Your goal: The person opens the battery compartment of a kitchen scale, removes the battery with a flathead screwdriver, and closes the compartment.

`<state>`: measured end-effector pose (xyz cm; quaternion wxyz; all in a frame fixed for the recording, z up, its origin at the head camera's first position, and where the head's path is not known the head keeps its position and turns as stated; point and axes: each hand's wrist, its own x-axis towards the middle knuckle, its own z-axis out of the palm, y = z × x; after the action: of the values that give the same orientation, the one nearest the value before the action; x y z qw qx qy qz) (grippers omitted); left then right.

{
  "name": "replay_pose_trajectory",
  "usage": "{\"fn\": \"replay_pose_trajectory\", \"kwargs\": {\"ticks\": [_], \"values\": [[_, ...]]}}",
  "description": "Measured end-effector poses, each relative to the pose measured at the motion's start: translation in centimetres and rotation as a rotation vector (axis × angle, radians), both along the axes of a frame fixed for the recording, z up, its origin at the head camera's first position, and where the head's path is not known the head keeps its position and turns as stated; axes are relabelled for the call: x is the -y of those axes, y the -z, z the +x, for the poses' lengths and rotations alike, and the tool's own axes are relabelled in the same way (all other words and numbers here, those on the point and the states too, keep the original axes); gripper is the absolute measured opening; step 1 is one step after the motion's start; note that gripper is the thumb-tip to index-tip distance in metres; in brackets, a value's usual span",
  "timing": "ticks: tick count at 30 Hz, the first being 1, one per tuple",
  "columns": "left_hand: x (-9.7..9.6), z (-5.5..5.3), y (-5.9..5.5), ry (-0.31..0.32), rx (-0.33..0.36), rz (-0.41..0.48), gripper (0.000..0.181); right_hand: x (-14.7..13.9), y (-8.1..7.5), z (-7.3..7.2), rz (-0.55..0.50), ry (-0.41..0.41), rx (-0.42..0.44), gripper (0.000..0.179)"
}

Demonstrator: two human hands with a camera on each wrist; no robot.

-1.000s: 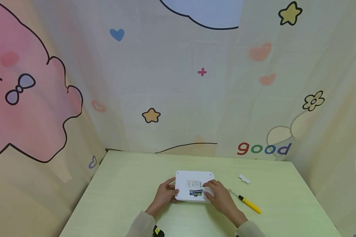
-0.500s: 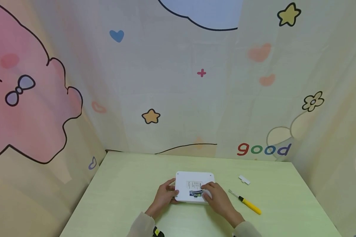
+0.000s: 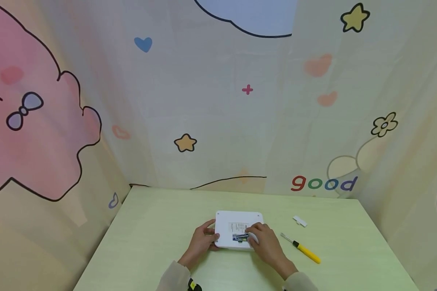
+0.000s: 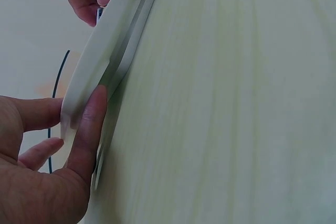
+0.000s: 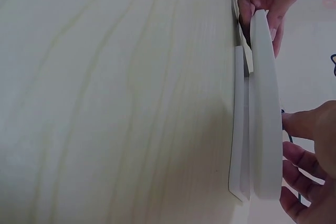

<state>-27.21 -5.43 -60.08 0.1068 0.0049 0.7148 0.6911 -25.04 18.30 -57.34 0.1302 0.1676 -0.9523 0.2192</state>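
Two hands: left hand (image 3: pixel 200 241), thumb and fingers clasping the white box (image 3: pixel 224 224) by its left edge; right hand (image 3: pixel 267 245), part-closed at the battery (image 3: pixel 242 237) (whether pinching, cannot tell), yellow screwdriver (image 3: pixel 307 253) just beyond.

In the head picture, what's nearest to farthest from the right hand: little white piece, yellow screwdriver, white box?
1. White box: partly under the right hand.
2. Yellow screwdriver: just to the hand's right.
3. Little white piece: also right, farther back.
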Motion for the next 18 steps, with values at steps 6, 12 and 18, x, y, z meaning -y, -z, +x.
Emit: {"fn": "replay_pose_trajectory", "kwargs": {"ticks": [6,12,18], "values": [[-0.05,0.07,-0.23,-0.008,0.006,0.001,0.064,0.02,-0.05,-0.16,0.011,0.006,0.008,0.015],[-0.08,0.05,-0.05,-0.012,0.014,-0.005,0.064,0.11,-0.14,-0.24,0.015,0.019,0.016,0.010],[-0.08,0.10,-0.09,-0.008,0.006,0.009,0.063,0.18,-0.15,-0.21,0.014,0.026,0.002,0.009]]}}
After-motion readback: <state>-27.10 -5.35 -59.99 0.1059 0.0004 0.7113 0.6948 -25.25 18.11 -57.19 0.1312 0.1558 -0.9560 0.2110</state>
